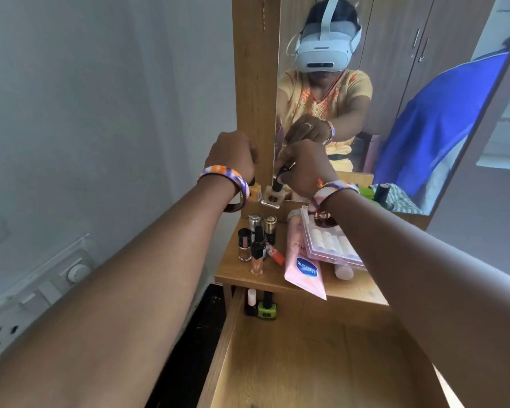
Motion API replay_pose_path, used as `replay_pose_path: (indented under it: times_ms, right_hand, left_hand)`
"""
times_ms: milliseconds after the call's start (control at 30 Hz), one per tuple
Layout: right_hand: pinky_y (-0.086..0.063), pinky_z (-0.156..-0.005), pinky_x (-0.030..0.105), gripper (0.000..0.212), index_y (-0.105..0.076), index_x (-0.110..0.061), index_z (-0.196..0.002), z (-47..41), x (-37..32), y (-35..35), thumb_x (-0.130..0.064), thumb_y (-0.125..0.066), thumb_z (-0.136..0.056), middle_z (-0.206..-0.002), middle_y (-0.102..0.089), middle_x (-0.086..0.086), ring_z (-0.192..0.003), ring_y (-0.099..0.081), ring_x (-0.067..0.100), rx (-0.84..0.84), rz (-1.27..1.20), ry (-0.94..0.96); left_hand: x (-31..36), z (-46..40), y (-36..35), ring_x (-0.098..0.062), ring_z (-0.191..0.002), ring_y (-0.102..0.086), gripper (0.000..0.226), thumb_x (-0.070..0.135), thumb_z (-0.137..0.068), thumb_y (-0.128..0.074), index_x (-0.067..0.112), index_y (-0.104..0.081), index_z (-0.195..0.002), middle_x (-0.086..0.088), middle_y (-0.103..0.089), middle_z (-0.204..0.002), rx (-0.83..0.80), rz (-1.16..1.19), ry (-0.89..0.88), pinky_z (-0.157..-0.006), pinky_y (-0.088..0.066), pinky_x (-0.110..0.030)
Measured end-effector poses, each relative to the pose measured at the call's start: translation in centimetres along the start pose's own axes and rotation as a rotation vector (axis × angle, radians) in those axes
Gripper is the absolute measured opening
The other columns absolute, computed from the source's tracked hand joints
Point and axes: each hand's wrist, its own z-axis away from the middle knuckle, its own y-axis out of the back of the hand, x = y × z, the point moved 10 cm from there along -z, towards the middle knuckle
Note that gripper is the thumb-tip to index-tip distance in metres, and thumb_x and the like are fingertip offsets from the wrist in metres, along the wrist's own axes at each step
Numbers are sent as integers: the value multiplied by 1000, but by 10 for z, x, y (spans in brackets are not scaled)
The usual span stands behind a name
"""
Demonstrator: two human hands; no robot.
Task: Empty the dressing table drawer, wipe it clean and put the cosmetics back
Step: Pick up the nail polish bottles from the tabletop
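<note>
The wooden drawer point(321, 363) stands pulled out below the table top; a green nail polish bottle point(267, 309) and a dark bottle with a pale cap point(251, 303) stand in its far left corner. My right hand point(304, 169) pinches the black cap of a beige nail polish bottle point(273, 197) held above the table near the mirror. My left hand point(233, 156) is curled round an orange bottle point(255, 191), mostly hidden under the wrist. On the table top point(233, 269) stand several small bottles point(256, 242), a pink Vaseline tube point(304, 266) and a pink tray case point(333, 245).
A mirror point(365, 98) in a wooden frame rises behind the table and reflects a person in a headset. A checked cloth point(401, 198) and a dark-capped item lie at the back right. A wall with sockets point(0, 331) is on the left.
</note>
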Motion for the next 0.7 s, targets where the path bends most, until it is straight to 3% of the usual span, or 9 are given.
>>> replay_pose_path:
  times_ms: [100, 200, 367, 433, 533, 600, 667, 700]
  right_hand:
    - [-46, -69, 21, 22, -72, -4, -94, 12, -10, 21, 1, -70, -73, -94, -70, 9, -88, -64, 21, -9, -48, 1]
    - [-40, -54, 11, 25, -72, -7, -96, 33, -15, 33, -2, -75, -71, -82, -63, 1, -73, -56, 13, -50, -83, -17]
    - [-57, -61, 22, 25, -72, -3, -93, 78, -7, 19, 0, -77, -68, -70, -64, 3, -50, -57, 6, -211, -157, -123]
    - [-58, -62, 19, 17, -73, -8, -82, 98, -2, 5, -1, -78, -68, -71, -67, 4, -58, -63, 10, -274, -149, -162]
    - [-42, -41, 9, 27, -60, -25, -56, 129, 2, -14, -8, -77, -67, -58, -57, -5, -60, -55, 14, -290, -23, -183]
    - [-42, -47, 16, 9, -68, -15, -74, 147, 8, -31, -11, -74, -68, -68, -63, 0, -67, -58, 18, -266, 45, -203]
    - [-49, -64, 22, 40, -67, -7, -108, 160, 15, -52, -8, -72, -68, -90, -71, 7, -86, -65, 22, -229, 77, -221]
    - [-54, -72, 27, 45, -65, -7, -113, 167, 17, -61, -6, -71, -69, -97, -71, 9, -91, -66, 24, -228, 62, -237]
  left_hand:
    - [16, 12, 18, -28, -95, -66, 19, -1, -83, -63, 8, -74, -96, -14, -69, -106, -4, 35, -38, -78, -45, -23]
    - [27, 33, 30, -27, -97, -66, 20, 0, -80, -67, 8, -74, -97, -12, -69, -108, -58, 61, -57, -80, -43, -21]
    - [34, 79, 22, -21, -86, -64, 20, 6, -73, -76, 10, -75, -92, -6, -70, -96, -249, 56, -42, -74, -43, -21]
    - [32, 99, 9, -16, -77, -59, 18, 8, -72, -77, 11, -75, -90, -3, -66, -87, -340, 42, -25, -71, -41, -21]
    - [22, 126, -16, -18, -78, -62, 16, 5, -71, -77, 11, -76, -86, -5, -69, -85, -430, 35, 9, -69, -41, -20]
    - [11, 140, -35, -22, -87, -66, 14, 3, -75, -73, 11, -76, -85, -8, -72, -93, -451, 30, 42, -70, -40, -19]
    - [-3, 153, -53, -24, -92, -66, 14, 0, -77, -70, 11, -76, -82, -9, -72, -97, -457, 30, 82, -72, -42, -21]
    - [-10, 158, -61, -24, -92, -66, 14, -1, -76, -70, 12, -75, -80, -9, -72, -99, -454, 25, 98, -73, -44, -21]
